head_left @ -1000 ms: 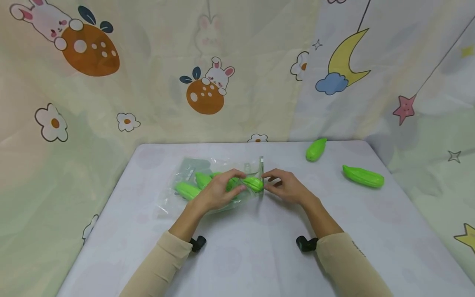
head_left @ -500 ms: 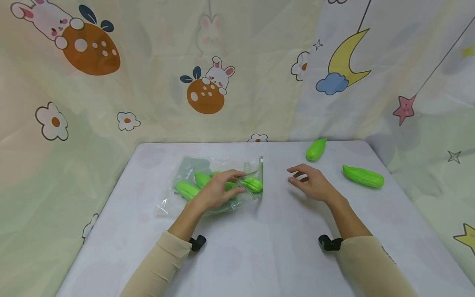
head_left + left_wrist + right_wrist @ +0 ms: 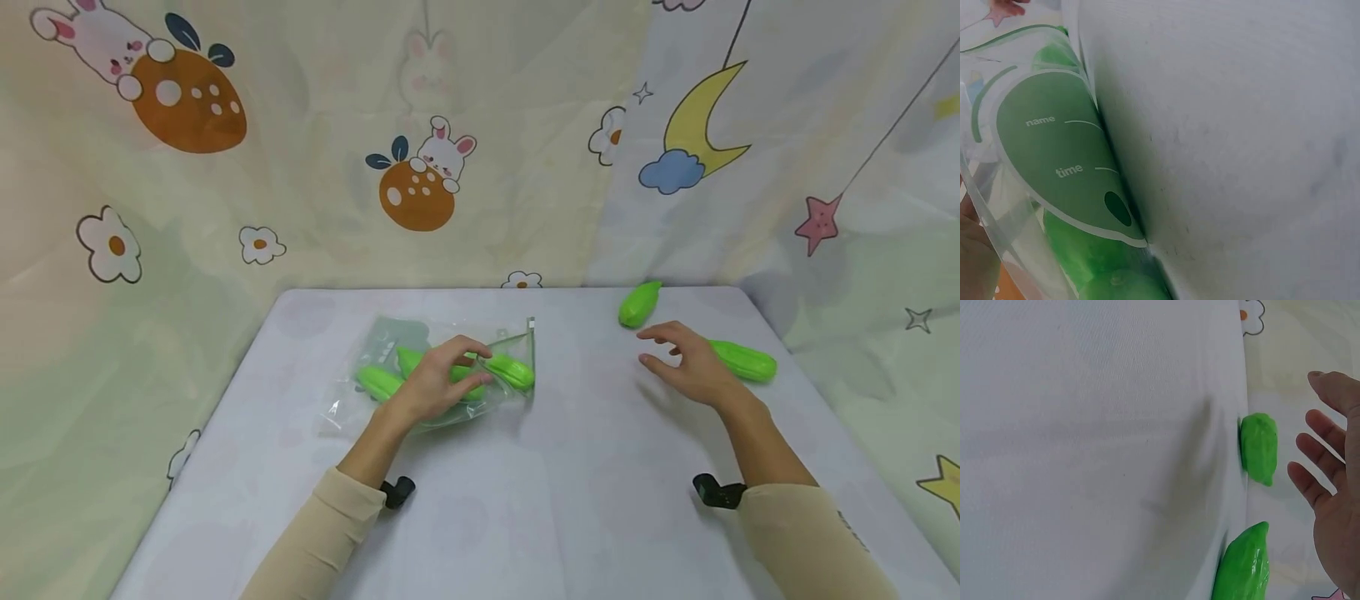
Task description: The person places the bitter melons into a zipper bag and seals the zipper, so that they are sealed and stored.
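A clear zip bag [image 3: 399, 332] with a pale green patch lies on the left half of the table, its zip end facing right. Several bright green, ridged toy vegetables [image 3: 378, 382] are inside it, one of them [image 3: 512, 372] close to the mouth. My left hand [image 3: 438, 383] holds the bag near that mouth, thumb and fingers curved around its film. The bag's printed label [image 3: 1054, 150] fills much of the left wrist view. My right hand [image 3: 693, 367], nothing in it, hovers with parted fingers beside a green toy vegetable [image 3: 744, 361], partly covering it.
Another green toy vegetable [image 3: 640, 303] lies near the back edge of the white-covered table [image 3: 480, 517]. Behind the table hangs a cloth [image 3: 525, 167] printed with rabbits, flowers and a moon.
My right hand has left the bag's mouth and moved right, to beside the toy vegetable at the right. The left hand has stayed at the bag, whose mouth has shifted slightly.
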Action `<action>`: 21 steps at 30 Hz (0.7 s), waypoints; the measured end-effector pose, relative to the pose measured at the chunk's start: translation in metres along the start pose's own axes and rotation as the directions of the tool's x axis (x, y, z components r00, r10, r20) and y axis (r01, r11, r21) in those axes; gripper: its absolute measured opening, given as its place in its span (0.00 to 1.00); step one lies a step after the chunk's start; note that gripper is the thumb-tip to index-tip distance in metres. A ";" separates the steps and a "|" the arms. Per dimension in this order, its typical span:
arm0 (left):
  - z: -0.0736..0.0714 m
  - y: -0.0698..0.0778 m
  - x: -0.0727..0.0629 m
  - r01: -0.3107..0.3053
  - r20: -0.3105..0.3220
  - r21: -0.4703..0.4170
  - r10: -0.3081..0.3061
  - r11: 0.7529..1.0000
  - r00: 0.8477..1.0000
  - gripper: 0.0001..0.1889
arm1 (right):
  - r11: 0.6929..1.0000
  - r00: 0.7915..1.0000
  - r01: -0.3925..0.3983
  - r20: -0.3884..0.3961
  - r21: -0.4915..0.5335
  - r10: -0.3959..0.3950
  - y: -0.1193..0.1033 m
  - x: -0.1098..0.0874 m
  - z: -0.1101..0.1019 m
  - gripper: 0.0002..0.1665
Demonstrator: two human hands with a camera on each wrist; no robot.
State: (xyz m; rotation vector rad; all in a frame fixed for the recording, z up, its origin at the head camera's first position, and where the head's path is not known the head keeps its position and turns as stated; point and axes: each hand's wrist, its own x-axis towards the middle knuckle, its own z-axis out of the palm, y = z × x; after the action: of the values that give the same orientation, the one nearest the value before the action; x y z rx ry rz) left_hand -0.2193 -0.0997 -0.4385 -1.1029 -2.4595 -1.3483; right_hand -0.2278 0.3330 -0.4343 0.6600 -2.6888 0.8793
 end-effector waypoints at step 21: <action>0.000 -0.003 0.003 -0.128 -0.085 0.029 0.130 0.991 0.988 0.18 | 0.986 1.000 -0.018 -0.028 -0.164 0.014 0.049 -0.029 -0.039 0.22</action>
State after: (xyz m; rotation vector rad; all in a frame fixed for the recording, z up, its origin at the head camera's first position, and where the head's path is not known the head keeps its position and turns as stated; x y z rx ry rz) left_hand -0.2236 -0.0989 -0.4395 -1.1518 -2.2947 -1.2974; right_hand -0.2228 0.4021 -0.4378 0.5862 -2.7089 0.6560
